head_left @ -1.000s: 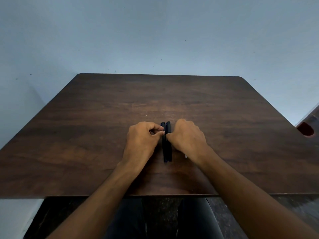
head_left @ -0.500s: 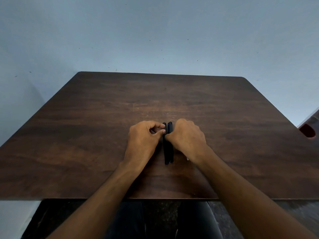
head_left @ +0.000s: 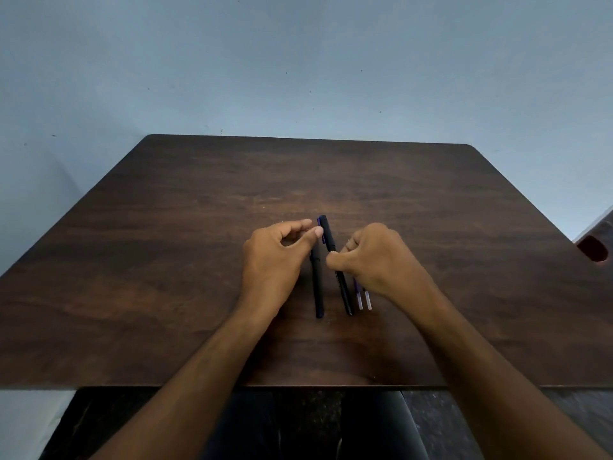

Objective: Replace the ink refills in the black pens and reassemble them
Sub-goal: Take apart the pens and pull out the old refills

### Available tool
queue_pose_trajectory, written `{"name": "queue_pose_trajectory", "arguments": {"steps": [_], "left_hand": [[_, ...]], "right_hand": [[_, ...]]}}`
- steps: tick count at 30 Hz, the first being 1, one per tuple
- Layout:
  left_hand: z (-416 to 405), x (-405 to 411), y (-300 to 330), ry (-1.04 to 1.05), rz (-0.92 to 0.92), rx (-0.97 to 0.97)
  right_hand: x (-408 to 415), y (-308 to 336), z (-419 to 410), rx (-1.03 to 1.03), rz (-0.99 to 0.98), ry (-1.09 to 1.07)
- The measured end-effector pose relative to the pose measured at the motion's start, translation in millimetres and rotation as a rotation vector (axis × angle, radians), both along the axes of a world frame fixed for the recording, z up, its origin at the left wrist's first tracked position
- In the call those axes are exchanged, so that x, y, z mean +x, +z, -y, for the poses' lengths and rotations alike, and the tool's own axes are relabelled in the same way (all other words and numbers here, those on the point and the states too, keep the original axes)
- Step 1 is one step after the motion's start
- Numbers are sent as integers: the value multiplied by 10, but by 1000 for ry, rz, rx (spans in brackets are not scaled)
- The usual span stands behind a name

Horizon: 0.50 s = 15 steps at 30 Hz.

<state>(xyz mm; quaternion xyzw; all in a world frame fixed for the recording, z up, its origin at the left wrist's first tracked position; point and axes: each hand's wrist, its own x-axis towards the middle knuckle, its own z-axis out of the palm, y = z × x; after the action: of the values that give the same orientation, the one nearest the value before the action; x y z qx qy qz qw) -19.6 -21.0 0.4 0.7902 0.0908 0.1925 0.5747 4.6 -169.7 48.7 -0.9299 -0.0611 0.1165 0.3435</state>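
A person sits at a dark wooden desk point(head_left: 199, 260) pushed against a pale blue wall point(head_left: 298, 61), both bare forearms reaching in from the near edge. Two black pens lie close together near the middle of the desk, running roughly away from the person.

The left pen point(head_left: 318, 290) lies flat on the wood, its near end pointing back toward the person. The left hand point(head_left: 275, 257) sits just beside it, fingers curled loosely with thumb and forefinger tips close together right at the pen's upper part; whether that grip actually has hold of the pen or only touches it, I cannot tell from here.

The right pen point(head_left: 335, 260) is slanted, its far end leaning toward the left pen and carrying a bit of purple at the cap. The right hand point(head_left: 378, 257) has its grip closed round this pen's middle, the thumb pressed against the barrel and the fingers curled in behind it.

Just to the right of that pen, partly under the right hand's heel, two thin ink refills point(head_left: 364, 298) lie side by side on the desk, pale and clear at their near ends.

At the far right edge, a reddish-brown piece of furniture point(head_left: 593, 249) with a rounded cut-out pokes into view.
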Motion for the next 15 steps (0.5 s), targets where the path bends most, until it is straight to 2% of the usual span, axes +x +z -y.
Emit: {"name": "queue_pose_trajectory", "arguments": {"steps": [2, 5, 8, 13, 15], "left_hand": [[26, 14, 57, -83, -100, -220], [61, 19, 119, -148, -173, -416], [67, 25, 139, -114, -186, -487], [50, 6, 166, -131, -183, -519], [53, -2, 175, -125, -173, -515]], "right_hand": [[-58, 29, 50, 38, -4, 48], [-95, 20, 85, 75, 22, 77], [-100, -15, 100, 136, 44, 67], [-124, -50, 80, 552, -82, -23], [-122, -77, 65, 592, -65, -25]]}}
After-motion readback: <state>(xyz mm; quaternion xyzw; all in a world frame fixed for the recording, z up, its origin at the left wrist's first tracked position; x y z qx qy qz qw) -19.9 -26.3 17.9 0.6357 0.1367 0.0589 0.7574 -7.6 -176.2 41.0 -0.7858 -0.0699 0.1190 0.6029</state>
